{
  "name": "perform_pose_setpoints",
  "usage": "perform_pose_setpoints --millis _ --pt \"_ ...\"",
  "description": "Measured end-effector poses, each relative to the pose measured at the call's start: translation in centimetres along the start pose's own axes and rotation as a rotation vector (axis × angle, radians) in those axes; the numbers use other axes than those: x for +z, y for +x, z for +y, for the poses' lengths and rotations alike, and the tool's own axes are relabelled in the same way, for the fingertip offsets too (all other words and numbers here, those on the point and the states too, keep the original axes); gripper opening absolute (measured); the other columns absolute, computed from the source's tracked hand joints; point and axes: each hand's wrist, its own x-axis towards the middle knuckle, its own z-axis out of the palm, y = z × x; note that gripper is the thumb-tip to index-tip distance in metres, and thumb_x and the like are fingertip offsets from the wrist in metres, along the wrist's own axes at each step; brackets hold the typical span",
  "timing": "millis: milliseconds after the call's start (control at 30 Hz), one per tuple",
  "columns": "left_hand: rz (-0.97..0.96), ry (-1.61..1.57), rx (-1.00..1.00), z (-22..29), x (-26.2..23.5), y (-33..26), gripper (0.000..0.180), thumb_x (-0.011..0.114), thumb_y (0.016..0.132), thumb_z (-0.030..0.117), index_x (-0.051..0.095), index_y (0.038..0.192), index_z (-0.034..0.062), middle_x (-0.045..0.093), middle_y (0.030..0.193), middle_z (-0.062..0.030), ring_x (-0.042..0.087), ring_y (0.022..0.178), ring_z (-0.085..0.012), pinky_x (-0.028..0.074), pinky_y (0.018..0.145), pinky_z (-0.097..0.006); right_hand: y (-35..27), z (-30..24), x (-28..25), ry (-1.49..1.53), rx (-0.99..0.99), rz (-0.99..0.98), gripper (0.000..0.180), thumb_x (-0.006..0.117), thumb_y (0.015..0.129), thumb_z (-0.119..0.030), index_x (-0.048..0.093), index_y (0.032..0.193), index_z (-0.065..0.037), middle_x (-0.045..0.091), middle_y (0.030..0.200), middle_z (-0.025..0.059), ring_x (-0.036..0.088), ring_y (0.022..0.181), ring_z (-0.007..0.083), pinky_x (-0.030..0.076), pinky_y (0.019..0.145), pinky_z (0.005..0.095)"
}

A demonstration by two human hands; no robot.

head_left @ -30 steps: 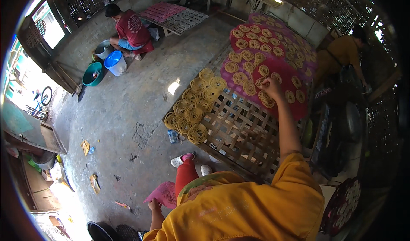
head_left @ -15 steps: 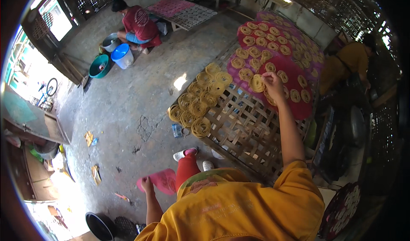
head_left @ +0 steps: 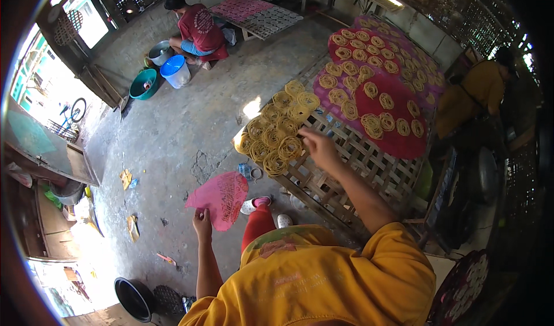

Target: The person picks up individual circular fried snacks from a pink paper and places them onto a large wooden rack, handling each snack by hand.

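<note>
My left hand (head_left: 202, 224) is closed on the edge of a thin pink sheet (head_left: 222, 196), which hangs out over the floor with darker markings along one side. My right hand (head_left: 318, 148) reaches over a slatted bamboo rack (head_left: 346, 179). Its index finger points out, beside a yellow noodle-like coil (head_left: 290, 148) at the edge of a cluster; nothing shows in its grip. The other yellow coils (head_left: 272, 136) of that cluster lie close together on the rack's left end. More coils (head_left: 386, 101) rest on red and purple sheets (head_left: 398, 144) at the rack's far side.
A person in a red shirt (head_left: 202, 28) sits beside a metal pot (head_left: 160, 53), a blue-and-white bucket (head_left: 176, 72) and a green basin (head_left: 144, 84). Another person (head_left: 473, 92) bends at the right. A black tub (head_left: 134, 299) stands at lower left.
My right hand has moved left from the red sheet to the cluster, where the coil it held now lies. My left hand has raised the pink sheet, which now spreads out more.
</note>
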Motion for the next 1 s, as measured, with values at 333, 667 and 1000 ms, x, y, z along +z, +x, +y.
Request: perform_pose_setpoints --millis 333,667,1000 --pt "-0.064 -0.023 0.268 9.9 -0.7 -5.1 0.016 0.056 0.087 0.0 0.059 0.102 -0.0013 0.056 0.085 0.0002 0.051 0.077 -0.0064 0.043 0.067 -0.021 -0.5 10.8 -16.4 -0.912 0.569 -0.022 0.024 0.059 0.087 -0.019 0.059 0.109 -0.008 0.059 0.111 0.0149 0.054 0.109 0.0315 0.047 0.088 0.0439" --pt "-0.214 -0.059 0.294 11.9 0.5 -6.0 0.012 0.055 0.084 -0.004 0.057 0.095 -0.0011 0.054 0.093 -0.0004 0.051 0.082 -0.006 0.043 0.071 -0.021 2.0 3.6 -7.5 0.197 0.411 0.07 0.035 0.065 0.086 -0.01 0.056 0.119 -0.005 0.065 0.095 0.0086 0.061 0.084 0.0144 0.05 0.072 0.0289" --pt "-0.448 -0.045 0.292 15.7 1.4 -8.0 0.003 0.053 0.086 -0.004 0.054 0.088 -0.0021 0.056 0.097 -0.0048 0.05 0.075 -0.0076 0.044 0.068 -0.021 -2.5 -4.8 0.2 -0.556 -0.275 0.194 0.045 0.051 0.093 -0.011 0.04 0.136 -0.004 0.059 0.114 0.016 0.06 0.098 0.0246 0.046 0.087 0.0294"
